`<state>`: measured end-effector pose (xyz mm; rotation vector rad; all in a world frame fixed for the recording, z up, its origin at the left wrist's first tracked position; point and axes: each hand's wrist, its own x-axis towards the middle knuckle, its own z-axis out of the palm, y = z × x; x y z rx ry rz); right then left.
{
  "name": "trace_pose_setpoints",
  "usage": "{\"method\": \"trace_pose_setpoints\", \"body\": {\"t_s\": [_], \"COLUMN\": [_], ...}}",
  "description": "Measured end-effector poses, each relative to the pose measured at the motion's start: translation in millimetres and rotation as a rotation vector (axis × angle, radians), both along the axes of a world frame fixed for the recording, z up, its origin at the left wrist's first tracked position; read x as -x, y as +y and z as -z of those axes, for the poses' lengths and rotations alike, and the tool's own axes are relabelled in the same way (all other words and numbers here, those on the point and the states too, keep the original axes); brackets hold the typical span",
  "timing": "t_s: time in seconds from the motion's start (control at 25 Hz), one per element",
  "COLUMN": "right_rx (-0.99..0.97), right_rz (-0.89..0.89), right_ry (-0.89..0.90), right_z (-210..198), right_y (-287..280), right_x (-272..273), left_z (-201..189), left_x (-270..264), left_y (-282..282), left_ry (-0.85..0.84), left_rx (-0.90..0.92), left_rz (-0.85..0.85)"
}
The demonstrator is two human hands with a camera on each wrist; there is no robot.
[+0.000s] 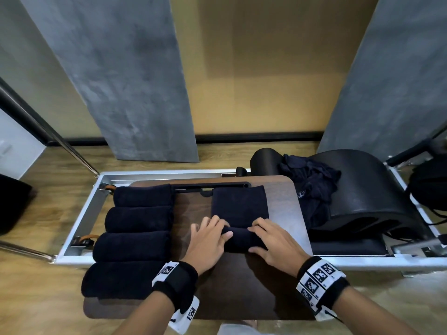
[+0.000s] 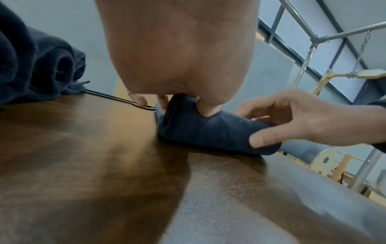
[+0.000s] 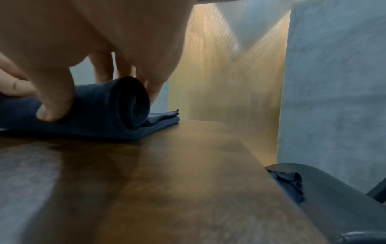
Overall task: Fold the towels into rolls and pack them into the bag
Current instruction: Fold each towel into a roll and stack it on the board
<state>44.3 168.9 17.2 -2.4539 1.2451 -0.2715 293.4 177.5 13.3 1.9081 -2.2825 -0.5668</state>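
A dark navy towel (image 1: 239, 204) lies folded as a strip on the brown wooden table (image 1: 242, 286). Its near end is wound into a tight roll (image 1: 242, 240), seen end-on as a spiral in the right wrist view (image 3: 129, 102). My left hand (image 1: 217, 232) grips the roll's left end, thumb (image 2: 208, 110) pressed into the cloth. My right hand (image 1: 263, 238) grips the right end, thumb (image 3: 54, 105) on the near side and fingers over the top. The unrolled part (image 3: 163, 118) stretches flat away from me.
Several finished navy rolls (image 1: 135, 233) lie side by side along the table's left edge. A loose heap of navy towels (image 1: 312, 187) rests on a black arched barrel (image 1: 372, 189) to the right. A metal frame (image 1: 79, 213) surrounds the table. A black object (image 1: 12, 204) sits on the floor at far left.
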Motion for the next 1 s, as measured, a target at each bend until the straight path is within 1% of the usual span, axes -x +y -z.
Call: {"method": "trace_pose_setpoints", "body": {"t_s": [0.08,0.2,0.28,0.4,0.48,0.56,0.64,0.68,0.72,0.8,0.84,0.92,1.0], "right_rx": [-0.064,-0.133,-0.151,-0.112,-0.111,-0.113,-0.097,-0.138,-0.225,-0.410,-0.450,-0.440,-0.365], "right_rz": [0.025,0.066,0.093,0.123,0.111,0.092,0.084,0.107,0.162,0.308,0.364,0.458,0.583], "right_ry": [-0.051,-0.154,-0.223,-0.302,-0.296,-0.232,-0.180,-0.208,-0.279,-0.499,-0.584,-0.633,-0.619], "right_z": [-4.0,-10.2,-9.5,-2.4,2.7,5.7,7.0,6.6,4.9,0.6,0.1,3.1,7.4], "right_y": [-7.5,-20.9,-28.2,-35.1,-36.0,-38.6,-43.8,-47.2,-50.8,-59.7,-64.7,-73.4,-80.3], "right_x": [-2.6,-3.2,-2.0,-1.4,2.5,11.1,20.3,23.5,25.8,26.1,25.1,22.3,16.8], "left_z": [-6.6,-11.4,-10.9,-6.9,-6.2,-5.5,-3.6,-3.2,-3.9,-5.6,-6.0,-6.8,-7.5], "left_x": [-1.4,-4.1,-4.3,-3.4,-1.5,0.9,3.2,4.1,5.1,8.3,11.0,16.3,20.6], "left_y": [-3.1,-4.8,-4.5,-9.3,-16.9,-26.1,-33.7,-37.1,-41.1,-49.3,-53.3,-60.8,-68.2], "left_ry": [0.087,0.140,0.135,0.065,0.072,0.109,0.186,0.243,0.306,0.412,0.436,0.459,0.505], "left_rx": [0.016,0.043,0.054,0.083,0.074,0.061,0.053,0.039,0.014,-0.046,-0.059,-0.069,-0.091], "left_rz": [-0.038,-0.042,-0.015,-0.012,-0.053,-0.093,-0.137,-0.185,-0.252,-0.399,-0.446,-0.485,-0.531]}}
